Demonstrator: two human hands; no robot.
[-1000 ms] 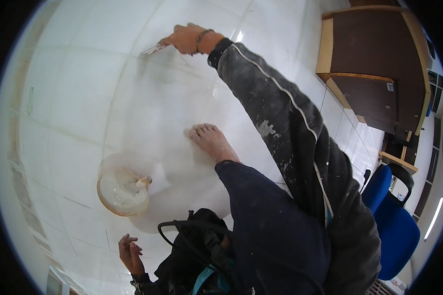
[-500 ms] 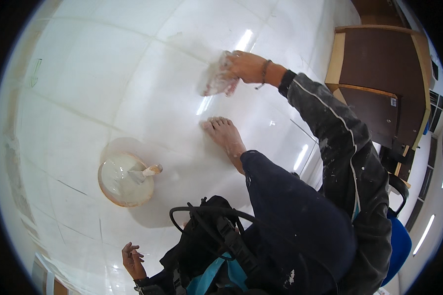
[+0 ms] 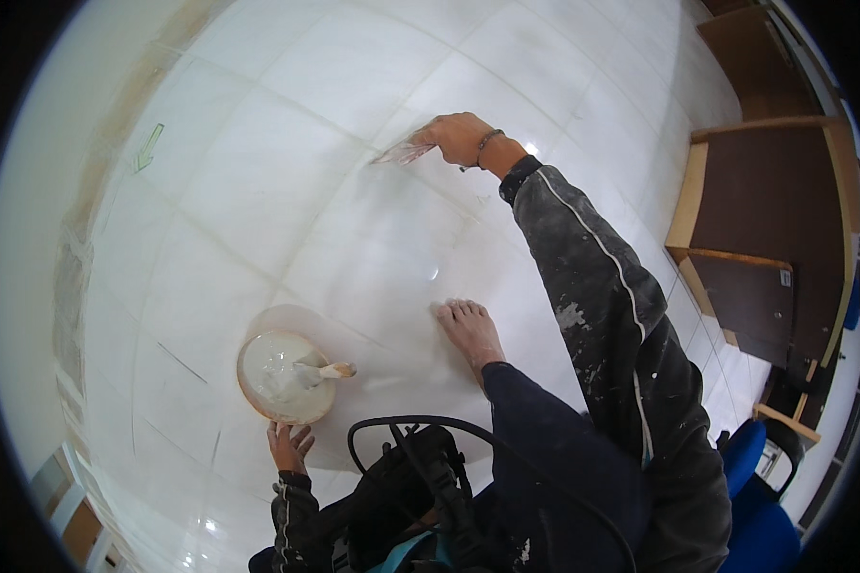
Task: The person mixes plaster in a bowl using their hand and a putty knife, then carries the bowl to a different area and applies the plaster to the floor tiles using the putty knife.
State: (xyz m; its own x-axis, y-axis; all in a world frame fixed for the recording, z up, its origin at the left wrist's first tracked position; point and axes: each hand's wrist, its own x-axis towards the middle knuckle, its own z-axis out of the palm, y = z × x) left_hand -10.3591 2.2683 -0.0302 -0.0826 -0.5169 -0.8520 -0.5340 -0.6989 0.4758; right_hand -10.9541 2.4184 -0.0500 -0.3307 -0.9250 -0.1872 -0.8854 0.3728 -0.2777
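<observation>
A crumpled whitish-pink rag (image 3: pixel 403 153) is pinched in my right hand (image 3: pixel 459 138), which reaches far out over the white tiled floor (image 3: pixel 334 239). The rag's edge rests on the tiles. To the left stands a round bowl (image 3: pixel 243 377) of milky, runny mix. A tool with a short wooden handle (image 3: pixel 338 371), like a putty knife, leans in it; its blade is mostly covered by the mix. My left hand (image 3: pixel 289 445) is at the bowl's near rim, fingers apart. Whether the fingertips touch the bowl I cannot tell.
My bare foot (image 3: pixel 470 334) is planted between the bowl and my right arm. A black bag with a looping cable (image 3: pixel 401 477) hangs before me. Brown wooden furniture (image 3: pixel 764 210) and blue chairs (image 3: pixel 760 516) stand to the right. A green arrow mark (image 3: pixel 149 148) shows at far left.
My right hand has moved slightly left with the rag, which was spread and blurred before. My left hand has come up to the bowl's rim. The view has shifted.
</observation>
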